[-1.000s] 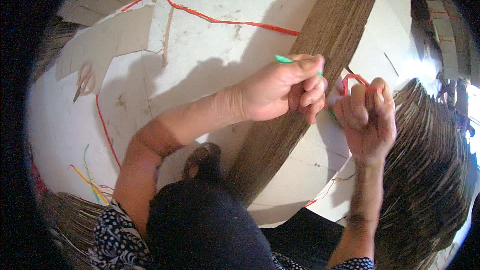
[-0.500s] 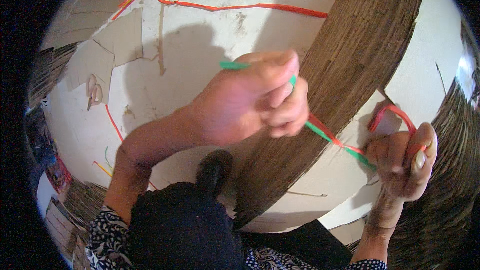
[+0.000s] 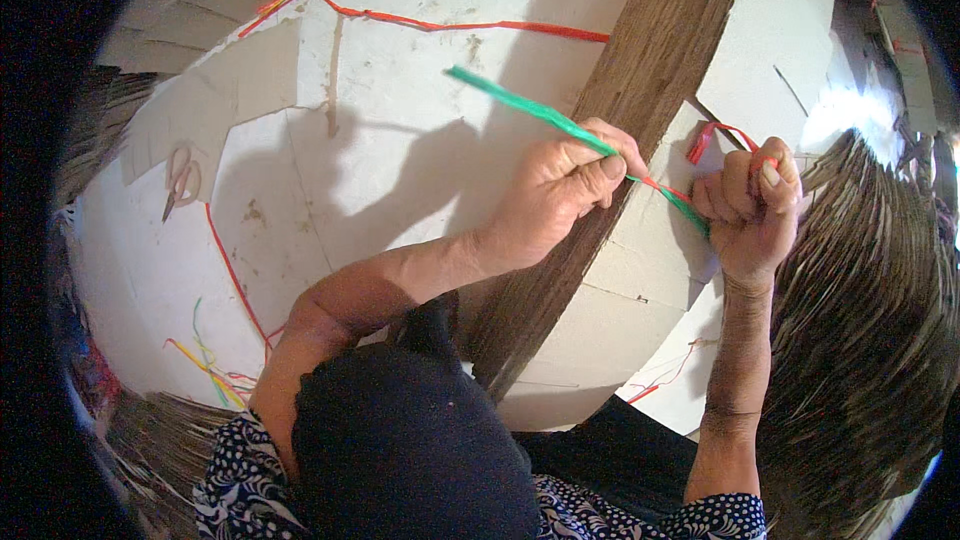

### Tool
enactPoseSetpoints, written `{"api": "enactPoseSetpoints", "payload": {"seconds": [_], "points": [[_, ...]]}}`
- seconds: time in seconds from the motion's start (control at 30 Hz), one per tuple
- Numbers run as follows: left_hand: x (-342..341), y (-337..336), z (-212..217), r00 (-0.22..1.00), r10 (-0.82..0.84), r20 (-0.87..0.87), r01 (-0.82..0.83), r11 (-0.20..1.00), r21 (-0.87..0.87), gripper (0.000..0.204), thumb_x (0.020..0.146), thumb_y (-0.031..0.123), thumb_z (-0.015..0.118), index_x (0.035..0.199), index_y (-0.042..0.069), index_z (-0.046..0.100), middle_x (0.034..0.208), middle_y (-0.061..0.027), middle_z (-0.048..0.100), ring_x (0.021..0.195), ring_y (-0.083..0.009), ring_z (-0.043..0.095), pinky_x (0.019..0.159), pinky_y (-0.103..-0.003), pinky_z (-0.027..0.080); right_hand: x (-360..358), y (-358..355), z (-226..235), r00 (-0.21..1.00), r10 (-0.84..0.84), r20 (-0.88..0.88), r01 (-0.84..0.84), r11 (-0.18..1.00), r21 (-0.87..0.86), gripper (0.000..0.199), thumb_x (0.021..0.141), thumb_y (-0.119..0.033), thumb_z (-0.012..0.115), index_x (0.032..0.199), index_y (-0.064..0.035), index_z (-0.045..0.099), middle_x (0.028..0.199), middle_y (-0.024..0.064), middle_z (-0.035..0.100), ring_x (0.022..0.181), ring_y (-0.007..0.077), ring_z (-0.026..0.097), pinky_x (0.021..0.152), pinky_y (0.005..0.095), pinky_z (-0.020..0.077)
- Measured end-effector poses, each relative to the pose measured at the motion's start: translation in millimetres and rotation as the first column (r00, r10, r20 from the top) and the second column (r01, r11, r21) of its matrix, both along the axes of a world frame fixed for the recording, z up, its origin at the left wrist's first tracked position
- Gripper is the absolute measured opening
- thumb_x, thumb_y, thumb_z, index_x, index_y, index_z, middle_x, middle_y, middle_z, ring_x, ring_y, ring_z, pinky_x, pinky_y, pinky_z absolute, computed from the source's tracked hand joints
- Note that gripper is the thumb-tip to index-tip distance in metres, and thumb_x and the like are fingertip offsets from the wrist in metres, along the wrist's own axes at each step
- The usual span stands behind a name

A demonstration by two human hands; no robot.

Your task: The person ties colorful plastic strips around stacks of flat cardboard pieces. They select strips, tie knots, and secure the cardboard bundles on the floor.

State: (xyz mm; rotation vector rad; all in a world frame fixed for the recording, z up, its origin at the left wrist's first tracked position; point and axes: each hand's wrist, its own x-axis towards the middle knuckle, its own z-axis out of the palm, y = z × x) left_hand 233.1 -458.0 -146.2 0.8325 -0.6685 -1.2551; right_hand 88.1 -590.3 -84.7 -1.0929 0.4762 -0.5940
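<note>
My left hand (image 3: 560,190) is closed, its thumb and fingers pinching a green plastic ribbon (image 3: 515,105). The ribbon's free end sticks out toward the far left. To the right, my right hand (image 3: 748,202) makes a fist around a red ribbon (image 3: 735,130), which loops out above the fingers. Between the two fists, red and green strands run taut and lie together; whether they are knotted cannot be made out. Both hands are over a long stack of thin brown strips (image 3: 665,40) and the pale sheet beside it.
A long red ribbon (image 3: 430,25) stretches over the pale surface to the stack. Scissors (image 3: 178,183) lie on cardboard (image 3: 235,75) at left. Loose coloured ribbons (image 3: 210,370) sit near my left elbow. More brown strips (image 3: 860,310) are piled at right.
My left hand has turned and moved down, and a longer green end now shows. The right hand has shifted up and left. The view has shifted too.
</note>
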Motion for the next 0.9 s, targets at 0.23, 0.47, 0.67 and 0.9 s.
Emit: {"api": "enactPoseSetpoints", "payload": {"seconds": [0.23, 0.47, 0.67, 0.9], "points": [[7, -16, 1, 0.971, -0.086, -0.221, 0.083, 0.996, -0.023, 0.024, 0.092, 0.022, 0.049, 0.094, 0.001, 0.061, 0.072, -0.0007, 0.056, 0.062, -0.0058, 0.047, 0.057, -0.019, 0.039, 9, 11, 4, 0.998, -0.047, -0.036, 0.046, 0.999, -0.028, 0.024, 0.090, -0.021, 0.046, 0.071, -0.0112, 0.035, 0.052, -0.0036, 0.027, 0.043, 0.0061, 0.021, 0.043, 0.0241, 0.0203], [7, -20, -22, 0.946, 0.226, 0.233, -0.157, 0.947, -0.281, 0.011, 0.085, 0.006, 0.048, 0.084, 0.000, 0.057, 0.085, -0.0090, 0.059, 0.083, -0.0141, 0.055, 0.076, -0.029, 0.044, 91, 78, 45, 0.859, -0.077, -0.507, -0.354, 0.625, -0.696, 0.022, 0.093, -0.018, 0.048, 0.077, -0.0042, 0.043, 0.063, -0.0036, 0.036, 0.059, 0.0062, 0.034, 0.052, 0.0224, 0.0303], [3, -8, -15, 0.807, 0.390, 0.443, -0.247, 0.905, -0.347, 0.026, 0.084, 0.003, 0.045, 0.109, 0.000, 0.051, 0.102, -0.0119, 0.058, 0.104, -0.0231, 0.053, 0.090, -0.035, 0.042, 117, 63, 43, 0.781, -0.071, -0.620, -0.572, 0.317, -0.756, 0.012, 0.083, -0.009, 0.056, 0.081, -0.0007, 0.048, 0.070, 0.0186, 0.053, 0.065, 0.0333, 0.056, 0.060, 0.0390, 0.0448], [30, -10, -13, 0.995, -0.073, -0.075, 0.069, 0.996, -0.048, 0.023, 0.090, 0.017, 0.052, 0.109, 0.004, 0.055, 0.101, -0.0047, 0.060, 0.094, -0.0141, 0.056, 0.083, -0.029, 0.045, 80, 45, 20, 0.714, -0.386, -0.585, -0.572, 0.160, -0.804, 0.069, 0.084, -0.007, 0.055, 0.141, -0.0160, 0.019, 0.086, 0.0177, 0.063, 0.075, 0.0328, 0.064, 0.059, 0.0421, 0.0510]]}}
